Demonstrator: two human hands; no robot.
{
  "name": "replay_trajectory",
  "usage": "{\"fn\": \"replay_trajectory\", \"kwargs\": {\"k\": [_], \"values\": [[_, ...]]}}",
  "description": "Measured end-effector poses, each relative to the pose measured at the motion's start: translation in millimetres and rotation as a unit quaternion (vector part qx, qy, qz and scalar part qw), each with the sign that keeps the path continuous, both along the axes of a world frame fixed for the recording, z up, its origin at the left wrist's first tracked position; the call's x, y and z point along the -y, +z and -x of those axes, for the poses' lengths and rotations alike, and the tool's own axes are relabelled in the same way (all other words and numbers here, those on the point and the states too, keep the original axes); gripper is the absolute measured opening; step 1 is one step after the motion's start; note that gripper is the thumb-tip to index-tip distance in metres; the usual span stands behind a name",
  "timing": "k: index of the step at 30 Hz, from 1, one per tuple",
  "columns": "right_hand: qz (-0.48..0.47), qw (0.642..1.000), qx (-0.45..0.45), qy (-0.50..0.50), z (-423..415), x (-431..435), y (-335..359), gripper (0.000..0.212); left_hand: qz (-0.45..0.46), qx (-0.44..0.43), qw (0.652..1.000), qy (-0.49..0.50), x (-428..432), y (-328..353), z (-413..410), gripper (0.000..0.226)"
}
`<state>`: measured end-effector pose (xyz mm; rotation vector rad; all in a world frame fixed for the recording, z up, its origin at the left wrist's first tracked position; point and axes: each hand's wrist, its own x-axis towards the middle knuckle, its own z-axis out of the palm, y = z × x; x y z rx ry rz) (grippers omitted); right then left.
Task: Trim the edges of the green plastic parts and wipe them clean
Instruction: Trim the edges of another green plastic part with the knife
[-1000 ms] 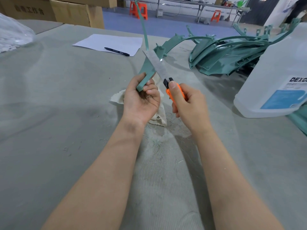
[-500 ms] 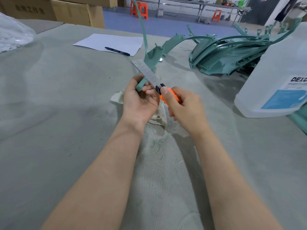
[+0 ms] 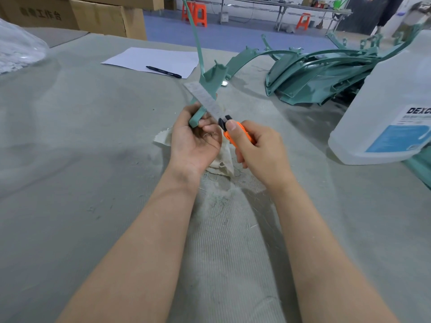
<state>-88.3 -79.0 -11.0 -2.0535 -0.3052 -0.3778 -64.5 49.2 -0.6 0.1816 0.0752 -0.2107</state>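
Head view: shavings (image 3: 217,201) lie between the forearms, and the worktop (image 3: 70,159) runs wide to their left. Mid-worktop, the left hand (image 3: 196,141) grips the part (image 3: 211,80) by its low end; the right hand (image 3: 258,148) curls round the knife (image 3: 238,134), blade against the part's edge. A cloth (image 3: 221,159) lies beneath. A bottle (image 3: 391,101) stands at the right edge. Far edge: parts pile (image 3: 326,71), paper (image 3: 154,60), pen (image 3: 163,71). Beyond, boxes (image 3: 102,17).

Head view: worn on the person's head, above the table's (image 3: 70,173) near edge.
Facing: forward and down, toward the table's far edge.
Nearness: close; the left hand (image 3: 194,142) and right hand (image 3: 258,150) sit mid-frame, over the table's middle.
Count: one wide-angle view.
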Motion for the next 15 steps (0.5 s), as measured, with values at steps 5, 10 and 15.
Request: {"fn": "replay_trajectory", "kwargs": {"k": [5, 10, 15], "values": [[0.014, 1.0, -0.001, -0.005, 0.2, -1.0, -0.9, 0.045, -0.016, 0.005, 1.0, -0.001, 0.9, 0.5, 1.0, 0.02], [0.042, 0.999, -0.008, 0.027, 1.7, -0.8, -1.9, 0.041, -0.056, 0.005, 0.998, 0.011, 2.0, -0.5, 1.7, 0.024], [0.069, 0.997, -0.014, 0.045, 1.8, -3.1, -3.3, 0.042, -0.034, 0.01, 0.999, -0.017, -2.3, -1.7, -0.9, 0.021]]}}
